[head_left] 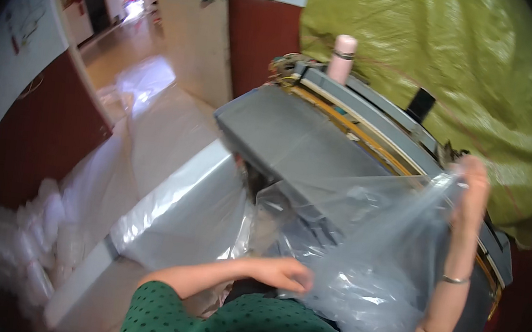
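Note:
My right hand (471, 189) is raised at the right, closed round a gathered edge of a clear plastic sheet (382, 238). From that grip the sheet fans down in folds over the grey machine table (309, 131) and toward my body. My left hand (280, 274) is low in front of my waist, beside the left part of the sheet. Its fingers are loosely bent and slightly apart, with no film visibly gathered in them. The machine has a long grey bar (377, 110) with a yellow-orange strip along its far side.
A pink bottle (342, 60) and a dark phone-like slab (421, 105) stand on the machine. At left, a long plastic-covered ledge (175, 188) lies beside heaped clear film (41, 239). A yellow-green sheet (443, 48) covers the back wall. A door (191, 20) stands open.

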{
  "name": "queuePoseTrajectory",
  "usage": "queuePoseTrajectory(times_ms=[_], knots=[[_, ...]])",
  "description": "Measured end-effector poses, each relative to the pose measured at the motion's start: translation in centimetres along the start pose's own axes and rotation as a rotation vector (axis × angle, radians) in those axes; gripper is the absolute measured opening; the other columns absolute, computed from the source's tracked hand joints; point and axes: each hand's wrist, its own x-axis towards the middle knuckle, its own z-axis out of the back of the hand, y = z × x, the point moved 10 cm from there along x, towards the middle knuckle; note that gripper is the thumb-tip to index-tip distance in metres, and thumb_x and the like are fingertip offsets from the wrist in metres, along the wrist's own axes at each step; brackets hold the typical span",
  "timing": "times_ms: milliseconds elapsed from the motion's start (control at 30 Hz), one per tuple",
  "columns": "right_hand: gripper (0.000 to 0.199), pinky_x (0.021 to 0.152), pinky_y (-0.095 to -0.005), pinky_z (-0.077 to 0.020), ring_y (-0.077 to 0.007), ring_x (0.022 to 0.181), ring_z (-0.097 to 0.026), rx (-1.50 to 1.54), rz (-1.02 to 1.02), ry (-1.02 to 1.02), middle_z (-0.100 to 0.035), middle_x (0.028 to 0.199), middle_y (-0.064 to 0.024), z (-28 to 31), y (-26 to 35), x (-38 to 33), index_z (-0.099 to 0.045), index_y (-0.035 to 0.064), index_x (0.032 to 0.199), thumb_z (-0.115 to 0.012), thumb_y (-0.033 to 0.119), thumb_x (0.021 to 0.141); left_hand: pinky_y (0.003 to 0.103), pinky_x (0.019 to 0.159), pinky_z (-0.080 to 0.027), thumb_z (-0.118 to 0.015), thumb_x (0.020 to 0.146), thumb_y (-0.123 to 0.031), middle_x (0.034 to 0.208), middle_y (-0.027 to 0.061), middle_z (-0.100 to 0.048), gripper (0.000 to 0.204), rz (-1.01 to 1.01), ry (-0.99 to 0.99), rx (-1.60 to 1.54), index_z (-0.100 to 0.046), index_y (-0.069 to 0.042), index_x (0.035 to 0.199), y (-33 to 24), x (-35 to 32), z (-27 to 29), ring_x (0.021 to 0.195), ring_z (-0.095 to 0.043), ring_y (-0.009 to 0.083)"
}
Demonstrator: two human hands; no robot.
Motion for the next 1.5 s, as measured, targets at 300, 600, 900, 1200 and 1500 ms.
queuePoseTrajectory(times_ms=[300,600,900,1200,1500], knots=[[0.031,0.079,-0.0264,-0.0438,-0.0134,0.087,-0.056,-0.27,0.323,-0.383,-0.058,0.094,-0.0064,11.7,7.2,6.6,-0.052,-0.0035,0.112,-0.045,0.021,0.094,0.024,0.052,-0.045,-0.046,0.091,-0.018,0.065,0.0038,-0.057,0.022,-0.05,-0.381,-0.477,-0.055,-0.001,0.08,2.8,-6.5,0.9,0.052,-0.053,0.0108],[0.02,0.055,-0.0189,-0.0299,-0.0039,0.063,-0.034,-0.357,0.038,0.473,-0.039,0.068,0.0055,-16.4,-13.0,-2.3,-0.05,0.006,0.081,-0.046,0.022,0.093,0.036,0.092,-0.04,-0.055,0.085,-0.036,0.102,0.0199,-0.06,0.051,0.4,-1.377,0.022,-0.05,0.009,0.109,5.6,-39.3,10.2,0.102,-0.056,0.0268],[0.026,0.048,-0.0192,-0.0219,-0.0016,0.055,-0.027,-0.292,-0.201,0.501,-0.032,0.063,0.0076,-18.7,-17.8,-6.1,-0.042,0.01,0.071,-0.045,0.022,0.094,0.04,0.087,-0.04,-0.056,0.08,-0.014,0.104,0.0139,-0.058,0.015,1.435,-2.265,0.722,-0.06,-0.005,0.091,15.3,-68.0,-2.5,0.11,-0.045,0.0285],[0.026,0.045,-0.018,-0.0219,-0.0012,0.051,-0.029,-0.205,-0.27,0.447,-0.035,0.06,0.0079,-15.7,-17.5,-5.9,-0.046,0.0104,0.072,-0.046,0.025,0.094,0.036,0.062,-0.048,-0.049,0.08,-0.006,0.078,0.0093,-0.062,0.009,1.043,-2.814,0.485,-0.058,-0.004,0.078,15.9,-81.7,-10.1,0.068,-0.059,0.025],[0.015,0.046,-0.0171,-0.0271,-0.0013,0.054,-0.036,-0.147,-0.418,0.627,-0.043,0.064,0.0074,-21.4,-13.9,-12.1,-0.06,0.0079,0.092,-0.054,0.02,0.086,0.024,0.073,-0.045,-0.052,0.087,-0.003,0.086,0.0055,-0.055,0.01,-0.276,-2.126,-0.465,-0.054,-0.001,0.096,6.7,-61.1,9.7,0.08,-0.054,0.0145]])
